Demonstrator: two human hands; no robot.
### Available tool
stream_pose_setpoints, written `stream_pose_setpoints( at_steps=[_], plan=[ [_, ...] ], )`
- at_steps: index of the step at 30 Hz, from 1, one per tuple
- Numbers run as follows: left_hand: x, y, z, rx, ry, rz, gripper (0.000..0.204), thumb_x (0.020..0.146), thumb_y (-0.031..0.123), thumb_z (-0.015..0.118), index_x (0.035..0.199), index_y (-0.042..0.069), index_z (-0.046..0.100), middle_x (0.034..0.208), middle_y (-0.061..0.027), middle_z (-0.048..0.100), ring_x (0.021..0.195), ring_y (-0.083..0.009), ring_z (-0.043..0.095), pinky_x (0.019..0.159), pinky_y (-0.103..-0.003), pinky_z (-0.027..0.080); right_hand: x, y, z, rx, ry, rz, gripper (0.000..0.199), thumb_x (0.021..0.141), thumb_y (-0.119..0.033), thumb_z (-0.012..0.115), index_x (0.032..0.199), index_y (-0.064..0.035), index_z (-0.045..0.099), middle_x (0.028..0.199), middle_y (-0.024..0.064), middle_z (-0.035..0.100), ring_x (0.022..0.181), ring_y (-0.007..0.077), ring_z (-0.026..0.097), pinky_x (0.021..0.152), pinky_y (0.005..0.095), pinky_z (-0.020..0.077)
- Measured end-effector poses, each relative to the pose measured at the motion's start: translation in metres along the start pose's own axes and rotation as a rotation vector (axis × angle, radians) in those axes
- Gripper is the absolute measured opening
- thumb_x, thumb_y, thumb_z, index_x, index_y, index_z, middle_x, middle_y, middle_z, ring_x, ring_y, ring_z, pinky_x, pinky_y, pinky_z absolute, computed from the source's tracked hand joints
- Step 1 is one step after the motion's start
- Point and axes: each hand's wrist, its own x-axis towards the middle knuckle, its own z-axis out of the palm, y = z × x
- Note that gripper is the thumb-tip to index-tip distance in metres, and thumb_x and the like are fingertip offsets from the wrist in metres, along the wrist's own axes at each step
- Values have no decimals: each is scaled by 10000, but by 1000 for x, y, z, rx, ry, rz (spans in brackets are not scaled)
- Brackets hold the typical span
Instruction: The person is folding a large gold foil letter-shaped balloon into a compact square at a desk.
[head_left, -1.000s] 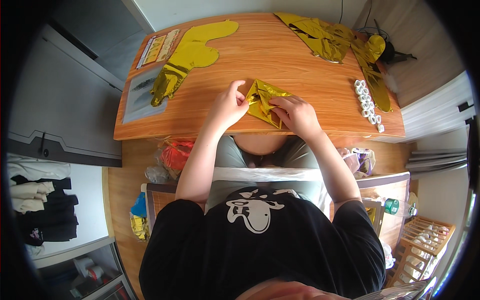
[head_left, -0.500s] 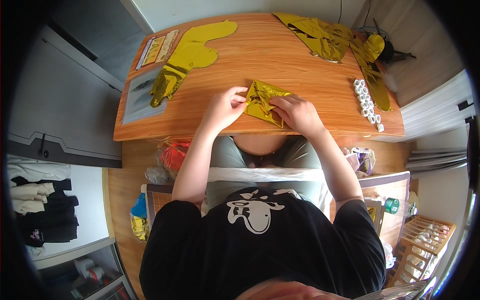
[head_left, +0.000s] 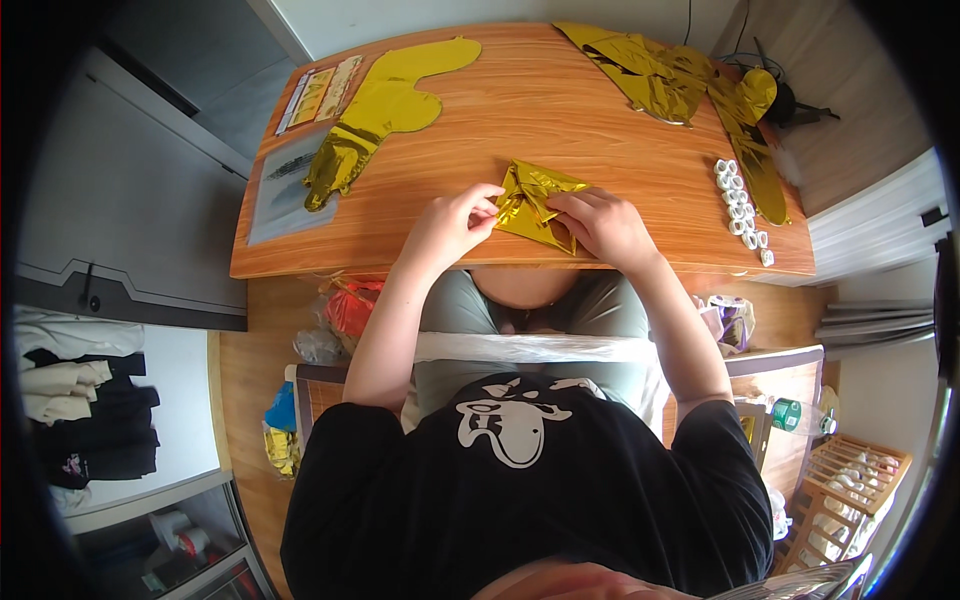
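Note:
A folded gold foil balloon (head_left: 530, 212) lies near the front edge of the wooden table, creased into a small packet. My left hand (head_left: 455, 228) is at its left edge, fingers bent and fingertips closed on the foil. My right hand (head_left: 608, 228) pinches the packet's right side, its thumb and fingers pressed together over a crease. The undersides of the fingers are hidden. Farther left lies a flat gold foil balloon (head_left: 405, 95) with rounded lobes, its lower end crumpled.
More gold foil balloons (head_left: 660, 85) lie at the table's far right. Several small white rolls (head_left: 738, 205) line the right side. A clear plastic sleeve (head_left: 285, 195) and a printed card (head_left: 315, 95) lie at the left. A red plastic bag (head_left: 350, 308) is below the table (head_left: 480, 110).
Both hands stay at the folded foil with hardly any shift in the fingers. The whole view has moved slightly.

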Motion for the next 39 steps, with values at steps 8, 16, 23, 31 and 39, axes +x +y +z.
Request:
stream_pose_setpoints(
  at_steps=[8,16,23,31,39],
  plan=[
    [5,4,11,60,93,31,390,867,47,756,1230,88,621,958,-85,771,849,-184,756,712,-313,594,-1,3,1,23,54,8,205,909,-187,715,1102,-122,692,923,105,738,837,314,710,729,417,577],
    [2,-7,17,98,154,137,349,851,59,766,1174,102,642,926,-66,769,811,-175,750,699,-318,595,2,0,0,37,46,31,204,923,-208,702,1107,-120,697,947,109,744,845,314,714,713,417,576],
    [5,-5,16,212,141,169,336,828,50,744,1140,132,651,910,-40,764,788,-187,745,706,-325,607,2,-3,-2,61,7,92,185,927,-203,690,1092,-132,734,995,100,752,870,305,716,740,412,581],
    [4,-11,19,347,199,229,197,842,67,744,1021,135,697,877,-60,751,797,-207,743,680,-348,593,31,-10,-3,-95,-226,23,145,918,-234,702,976,-109,746,955,50,730,920,290,682,768,406,550],
    [-4,-7,19,205,253,225,152,860,120,785,978,90,695,858,-86,735,782,-246,734,672,-362,588,44,0,24,-137,-143,-255,305,922,-237,700,1219,-173,695,1159,25,676,1134,253,607,999,401,474]
  ],
)
